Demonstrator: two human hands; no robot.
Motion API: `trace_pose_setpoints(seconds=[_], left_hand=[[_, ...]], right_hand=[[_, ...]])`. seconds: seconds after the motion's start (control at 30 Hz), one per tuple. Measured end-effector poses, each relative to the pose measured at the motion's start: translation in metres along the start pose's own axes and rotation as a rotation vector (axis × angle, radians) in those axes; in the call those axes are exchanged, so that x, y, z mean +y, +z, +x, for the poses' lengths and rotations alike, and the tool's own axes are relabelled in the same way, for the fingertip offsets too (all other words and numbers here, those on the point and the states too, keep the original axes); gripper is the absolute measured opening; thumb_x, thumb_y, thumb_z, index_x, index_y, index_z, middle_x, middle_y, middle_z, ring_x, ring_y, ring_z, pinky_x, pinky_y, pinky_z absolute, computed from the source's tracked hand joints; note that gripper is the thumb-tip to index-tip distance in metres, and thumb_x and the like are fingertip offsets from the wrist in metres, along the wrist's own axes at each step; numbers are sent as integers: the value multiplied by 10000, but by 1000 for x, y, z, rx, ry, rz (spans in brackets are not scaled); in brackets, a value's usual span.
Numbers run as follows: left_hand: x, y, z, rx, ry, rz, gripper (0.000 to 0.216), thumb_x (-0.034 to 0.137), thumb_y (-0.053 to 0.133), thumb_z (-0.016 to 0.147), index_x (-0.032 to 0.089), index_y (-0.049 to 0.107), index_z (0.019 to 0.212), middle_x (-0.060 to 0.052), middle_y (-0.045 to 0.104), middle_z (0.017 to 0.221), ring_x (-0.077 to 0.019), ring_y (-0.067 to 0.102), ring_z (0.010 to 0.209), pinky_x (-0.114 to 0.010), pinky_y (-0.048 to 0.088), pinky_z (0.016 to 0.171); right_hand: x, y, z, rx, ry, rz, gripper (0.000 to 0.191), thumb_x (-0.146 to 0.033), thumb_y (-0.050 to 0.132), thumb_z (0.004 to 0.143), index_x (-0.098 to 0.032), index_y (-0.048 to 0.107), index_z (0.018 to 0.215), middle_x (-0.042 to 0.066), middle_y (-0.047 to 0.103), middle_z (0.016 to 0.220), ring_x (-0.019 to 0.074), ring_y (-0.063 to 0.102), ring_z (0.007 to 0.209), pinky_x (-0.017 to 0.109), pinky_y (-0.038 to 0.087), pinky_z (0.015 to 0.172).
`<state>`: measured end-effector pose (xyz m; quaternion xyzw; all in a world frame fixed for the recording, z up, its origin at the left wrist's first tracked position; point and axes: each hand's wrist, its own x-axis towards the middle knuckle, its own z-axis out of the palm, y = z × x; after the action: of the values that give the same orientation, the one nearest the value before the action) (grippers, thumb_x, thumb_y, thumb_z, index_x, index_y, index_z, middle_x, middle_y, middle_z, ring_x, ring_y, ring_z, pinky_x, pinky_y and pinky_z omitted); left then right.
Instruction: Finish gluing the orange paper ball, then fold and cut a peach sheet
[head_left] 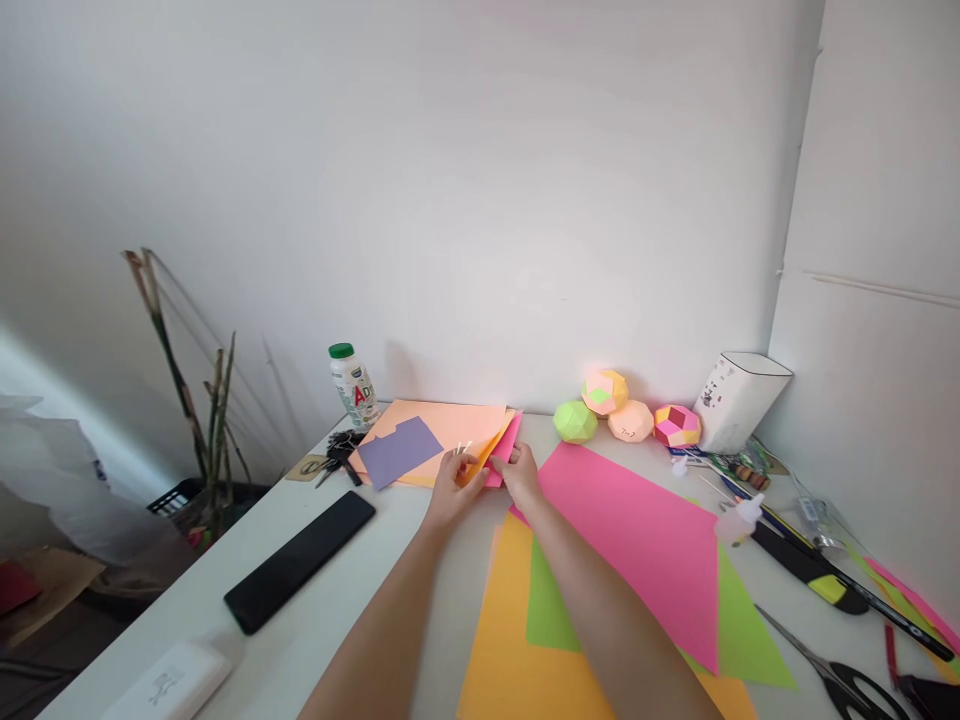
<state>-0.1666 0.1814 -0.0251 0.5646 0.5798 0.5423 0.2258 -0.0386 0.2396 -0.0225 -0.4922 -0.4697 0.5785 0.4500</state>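
Left hand (pixel 452 487) pinching the orange paper (pixel 493 446), right hand (pixel 520 474) gripping the pink paper (pixel 510 436) just beside it! Both papers tilt up at the desk's (pixel 330 590) far side, by the peach sheet (pixel 466 425); purple paper (pixel 401 453) lies left, green paper ball (pixel 575 423) sits right.

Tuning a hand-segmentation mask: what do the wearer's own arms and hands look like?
Bare, tapering left forearm and bare, tapering right forearm; no sleeves, watch or bracelet in view. Ungloved left hand and ungloved right hand; no cables or markings visible. Any rings: too small to tell.
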Motion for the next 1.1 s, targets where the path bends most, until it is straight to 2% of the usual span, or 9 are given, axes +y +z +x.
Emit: trace_pose_setpoints(seconds=[0.13, 0.3, 0.43, 0.6, 0.8, 1.0, 1.1], left_hand=[[4, -2, 0, 10, -23, -2, 201, 350, 524, 789, 226, 507, 632, -27, 521, 844, -220, 545, 911, -347, 465, 826], [0, -5, 1, 18, -59, -42, 215, 263, 463, 756, 220, 430, 548, -14, 515, 817, -186, 543, 790, -315, 478, 740], [-3, -5, 2, 26, -88, -70, 210, 250, 470, 722, 212, 434, 518, -26, 546, 877, -193, 559, 833, -303, 486, 731], [-3, -4, 2, 50, -105, -90, 182, 252, 473, 703, 208, 453, 527, -36, 580, 914, -205, 575, 853, -303, 487, 718], [-4, -3, 2, 89, -76, -78, 168, 256, 484, 715, 202, 494, 556, -60, 604, 990, -227, 582, 942, -324, 479, 782], [-3, 2, 0, 46, 18, -31, 57, 266, 531, 745, 215, 537, 769, -44, 576, 955, -196, 577, 860, -340, 488, 753], [-3, 4, -1, 16, 79, -7, 58, 246, 499, 769, 218, 550, 762, -69, 544, 1084, -232, 543, 1052, -379, 476, 857]], right_hand=[[2, 0, 0, 1, -18, -12, 509, -200, 701, 789, -195, 458, 1237, 63, 655, 1064, 192, 658, 881, 284, 561, 695], [4, -1, 1, -30, -26, -55, 280, -247, 605, 899, -149, 554, 1157, 57, 631, 1053, 172, 641, 869, 345, 555, 738], [4, -1, 2, -58, -15, -74, 250, -285, 579, 920, -148, 577, 1129, 60, 625, 1069, 171, 636, 874, 352, 553, 747], [0, -2, 0, -94, 6, -56, 263, -307, 566, 927, -149, 577, 1137, 66, 622, 1092, 178, 636, 895, 363, 550, 764], [-2, -4, 2, -133, 42, -24, 255, -299, 568, 926, -149, 579, 1132, 66, 624, 1090, 176, 637, 893, 362, 551, 764], [4, -4, 7, -166, 34, 38, 255, -295, 566, 928, -154, 577, 1140, 68, 622, 1102, 178, 636, 905, 366, 550, 775], [5, -3, 8, -180, 23, 66, 259, -292, 568, 927, -153, 575, 1145, 68, 622, 1106, 180, 637, 909, 370, 549, 779]])
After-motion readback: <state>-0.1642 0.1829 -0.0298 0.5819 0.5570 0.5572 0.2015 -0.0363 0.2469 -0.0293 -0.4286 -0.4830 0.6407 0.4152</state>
